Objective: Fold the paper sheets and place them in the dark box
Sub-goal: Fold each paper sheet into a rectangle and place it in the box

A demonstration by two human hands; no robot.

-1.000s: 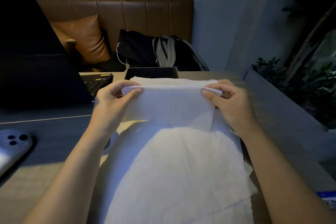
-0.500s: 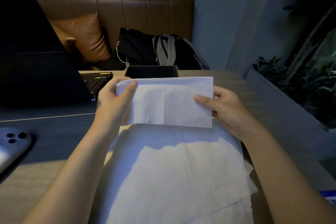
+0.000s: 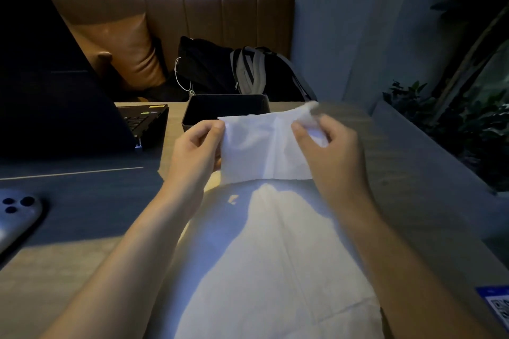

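The person holds a folded sheet in the air between both hands, above the table and just short of the box. The left hand pinches the sheet's left edge between thumb and curled fingers; the right hand pinches its right part, with the upper right corner lifted and blurred, so how much of it the fingers have gathered cannot be told. The sheet's long axis runs from 9 to 3 o'clock, across the person's front. The box lies at 12 o'clock from the hands, its open mouth up, its near rim partly hidden behind the sheet's top edge; the left hand stands a little nearer to it than the right. In my judgement the coming move turns on this: a further fold across the long axis seems in hand, after which the sheet must travel forward, toward 12 o'clock, and down into the box. Below the hands, toward 6 o'clock, unfolded sheets lie flat on the table, not yet done. At 9 to 10 o'clock stands an open laptop; at 8 o'clock lies a phone. Beyond the table a brown bench carries a cushion and a backpack; plants stand at 2 o'clock. The room is dim.
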